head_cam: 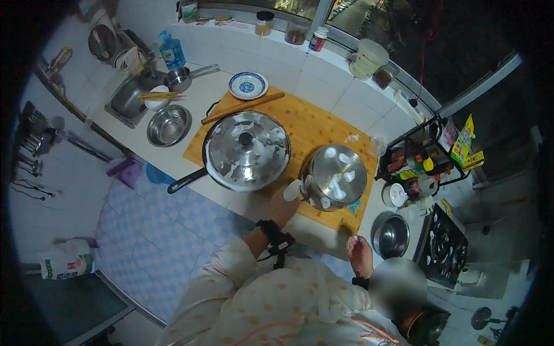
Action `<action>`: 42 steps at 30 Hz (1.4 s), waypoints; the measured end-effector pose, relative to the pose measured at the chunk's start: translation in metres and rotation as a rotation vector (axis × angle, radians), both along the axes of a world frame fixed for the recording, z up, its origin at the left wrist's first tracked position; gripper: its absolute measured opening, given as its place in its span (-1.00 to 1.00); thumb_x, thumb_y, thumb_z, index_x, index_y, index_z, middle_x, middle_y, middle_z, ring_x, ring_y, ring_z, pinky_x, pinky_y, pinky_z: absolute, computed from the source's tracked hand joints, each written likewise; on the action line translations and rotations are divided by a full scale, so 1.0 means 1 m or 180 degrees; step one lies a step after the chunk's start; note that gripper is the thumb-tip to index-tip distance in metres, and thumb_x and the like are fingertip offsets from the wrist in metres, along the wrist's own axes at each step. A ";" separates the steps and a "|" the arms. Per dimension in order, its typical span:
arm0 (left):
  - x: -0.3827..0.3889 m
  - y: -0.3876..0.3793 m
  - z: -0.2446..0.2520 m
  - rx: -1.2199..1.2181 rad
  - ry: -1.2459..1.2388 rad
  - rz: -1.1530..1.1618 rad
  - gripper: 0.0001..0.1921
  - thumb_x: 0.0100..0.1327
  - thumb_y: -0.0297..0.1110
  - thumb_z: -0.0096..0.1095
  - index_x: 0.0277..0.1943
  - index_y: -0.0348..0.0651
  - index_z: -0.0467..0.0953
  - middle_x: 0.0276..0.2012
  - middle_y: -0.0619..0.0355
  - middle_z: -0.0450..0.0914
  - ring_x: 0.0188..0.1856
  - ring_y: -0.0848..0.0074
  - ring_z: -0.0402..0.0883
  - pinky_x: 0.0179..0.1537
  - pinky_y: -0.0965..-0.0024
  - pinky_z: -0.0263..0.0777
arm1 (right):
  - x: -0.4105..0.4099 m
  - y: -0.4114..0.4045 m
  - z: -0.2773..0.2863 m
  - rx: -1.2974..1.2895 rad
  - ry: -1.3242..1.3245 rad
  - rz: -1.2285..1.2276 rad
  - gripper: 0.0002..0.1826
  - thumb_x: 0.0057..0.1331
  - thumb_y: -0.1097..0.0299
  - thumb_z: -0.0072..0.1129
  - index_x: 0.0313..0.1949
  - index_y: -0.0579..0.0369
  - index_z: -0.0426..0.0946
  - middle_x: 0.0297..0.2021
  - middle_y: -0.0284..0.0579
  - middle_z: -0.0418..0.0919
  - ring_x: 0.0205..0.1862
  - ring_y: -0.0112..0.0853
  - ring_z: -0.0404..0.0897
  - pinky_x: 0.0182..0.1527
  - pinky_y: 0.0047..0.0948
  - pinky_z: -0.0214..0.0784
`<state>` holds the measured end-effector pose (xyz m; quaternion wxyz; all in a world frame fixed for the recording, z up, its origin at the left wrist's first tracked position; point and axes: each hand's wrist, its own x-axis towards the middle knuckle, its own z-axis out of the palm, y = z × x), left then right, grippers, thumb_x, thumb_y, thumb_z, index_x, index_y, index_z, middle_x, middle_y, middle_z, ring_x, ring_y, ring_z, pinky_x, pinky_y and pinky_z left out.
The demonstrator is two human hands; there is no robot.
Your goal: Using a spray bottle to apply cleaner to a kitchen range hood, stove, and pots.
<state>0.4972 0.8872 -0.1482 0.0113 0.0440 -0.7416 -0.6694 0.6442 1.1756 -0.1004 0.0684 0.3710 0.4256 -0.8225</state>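
Note:
My left hand (283,207) is at the near left side of a round metal pot (337,173); a white patch that looks like foam covers its fingers, and its grip is hidden. White foam lies in blobs on the pot, which rests on a wooden board (318,123). My right hand (361,257) is off the counter's front edge, below the pot, fingers curled, with white at the fingertips; whether it holds anything is unclear. Left of the pot sits a frying pan (188,180) under a glass lid (246,149) streaked with foam. A small turquoise item (354,207) shows beside the pot.
A wooden rolling pin (242,108) and a blue-patterned plate (248,85) lie behind the pan. Metal bowls (169,125) (391,235) stand at both sides. The sink (130,101) is far left; a black condiment rack (433,151) and a gas stove (443,246) are right.

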 end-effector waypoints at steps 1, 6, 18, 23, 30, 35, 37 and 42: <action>-0.005 0.001 0.000 0.0130 -0.0199 -0.0017 -0.68 0.10 -0.41 0.29 -0.04 -0.16 0.56 -0.23 -0.02 0.66 -0.18 0.21 0.67 -0.11 0.24 0.53 | 0.002 -0.002 0.003 0.0013 -0.0001 0.0004 -0.85 0.40 0.25 0.01 -0.23 0.02 0.48 -0.39 -0.36 0.55 -0.41 -0.56 0.52 -0.42 -0.60 0.37; -0.029 0.001 0.005 0.0334 -0.0690 -0.0129 -0.71 0.10 -0.40 0.25 -0.07 -0.18 0.59 -0.26 0.07 0.65 -0.21 0.35 0.65 -0.15 0.30 0.51 | 0.012 -0.010 0.010 0.0088 0.0047 -0.0100 -0.87 0.39 0.25 0.02 -0.23 -0.02 0.48 -0.40 -0.37 0.56 -0.40 -0.55 0.53 -0.40 -0.56 0.38; -0.044 -0.001 0.025 0.0350 -0.0380 -0.0323 -0.70 0.11 -0.44 0.21 -0.05 -0.18 0.59 -0.21 0.07 0.67 -0.15 0.33 0.65 -0.09 0.29 0.49 | 0.012 -0.025 0.014 0.0199 -0.0105 -0.0323 -0.86 0.37 0.24 0.03 -0.22 0.00 0.47 -0.37 -0.38 0.55 -0.38 -0.58 0.48 -0.30 -0.62 0.30; -0.080 0.005 0.027 0.0352 -0.0404 -0.0455 -0.73 0.06 -0.47 0.20 -0.12 -0.22 0.59 -0.31 0.14 0.63 -0.21 0.45 0.61 -0.15 0.35 0.46 | 0.010 -0.026 0.009 0.0143 -0.0019 -0.0260 -0.85 0.38 0.24 0.04 -0.21 0.00 0.48 -0.37 -0.38 0.55 -0.37 -0.59 0.50 -0.30 -0.62 0.32; -0.101 0.011 0.065 0.1077 -0.0636 -0.0799 -0.83 0.05 -0.47 0.23 -0.25 -0.20 0.57 -0.44 0.28 0.56 -0.38 0.56 0.53 -0.33 0.45 0.41 | 0.021 -0.006 -0.002 0.0006 0.0077 -0.0588 -0.85 0.38 0.24 0.06 -0.19 0.02 0.49 -0.36 -0.38 0.55 -0.36 -0.60 0.49 -0.31 -0.64 0.32; -0.121 0.019 0.079 0.0375 -0.0759 -0.1049 -0.75 0.01 -0.54 0.23 -0.18 -0.21 0.56 -0.40 0.26 0.57 -0.36 0.59 0.52 -0.35 0.50 0.39 | 0.021 0.009 -0.011 -0.0200 0.0184 -0.0671 -0.84 0.38 0.24 0.08 -0.15 0.00 0.48 -0.35 -0.35 0.57 -0.36 -0.55 0.53 -0.35 -0.59 0.37; -0.122 0.030 0.096 0.0490 -0.0904 -0.0535 -0.75 0.03 -0.57 0.20 -0.16 -0.21 0.57 -0.41 0.26 0.57 -0.38 0.57 0.52 -0.35 0.50 0.38 | 0.017 0.015 -0.011 -0.0338 0.0319 -0.0644 -0.84 0.38 0.25 0.07 -0.14 0.01 0.49 -0.34 -0.35 0.57 -0.36 -0.55 0.52 -0.34 -0.60 0.37; -0.133 0.037 0.126 0.0404 -0.0956 -0.1125 -0.69 -0.06 -0.61 0.17 -0.18 -0.24 0.58 -0.38 0.26 0.57 -0.35 0.56 0.52 -0.34 0.51 0.35 | -0.019 0.018 -0.013 0.0971 0.0159 -0.0186 -0.84 0.36 0.24 0.13 -0.22 0.05 0.52 -0.37 -0.37 0.51 -0.38 -0.62 0.43 -0.35 -0.56 0.28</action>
